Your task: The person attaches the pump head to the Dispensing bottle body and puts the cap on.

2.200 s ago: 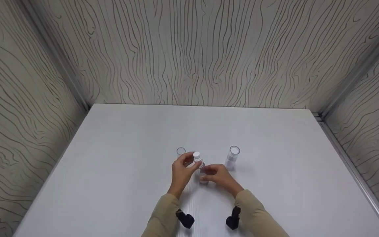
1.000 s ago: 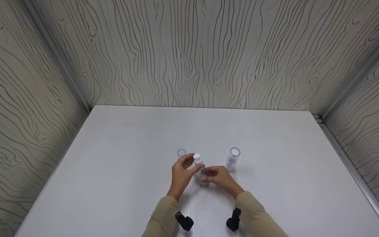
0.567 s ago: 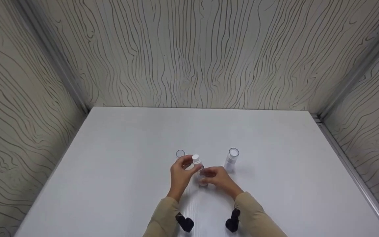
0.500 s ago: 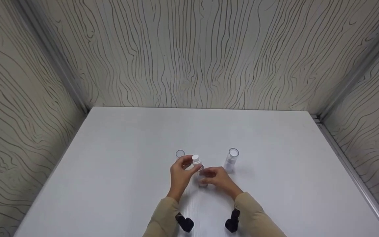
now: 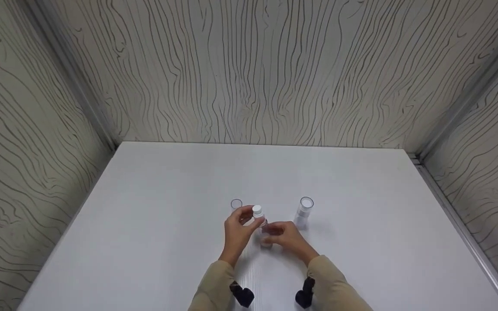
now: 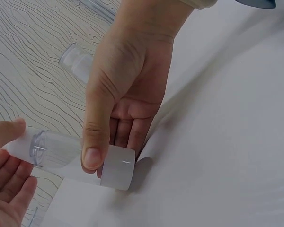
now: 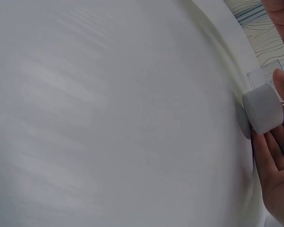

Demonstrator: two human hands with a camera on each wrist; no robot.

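A small cylindrical bottle (image 6: 61, 149) with a clear wall has a white top (image 5: 257, 210) and a frosted white base (image 6: 118, 168). It leans slightly in the head view. My left hand (image 5: 237, 231) pinches the white top between thumb and fingers. Lower down, my right hand (image 5: 290, 237) grips the clear body just above the base, thumb on one side. A threaded-looking ring shows inside the clear wall near the left fingers in the left wrist view. From the right wrist, mostly the base end appears, beside the right fingers.
Behind my left hand stands a clear tube or cap (image 5: 236, 204), partly hidden. Another clear cylinder (image 5: 304, 214) with white inside stands beyond my right hand. All are on a white table (image 5: 167, 194), bounded by wood-patterned walls (image 5: 249, 73).
The head view has shifted slightly, so table and hands sit a little lower in it. Both hands keep their hold on the bottle, with barely any visible movement.
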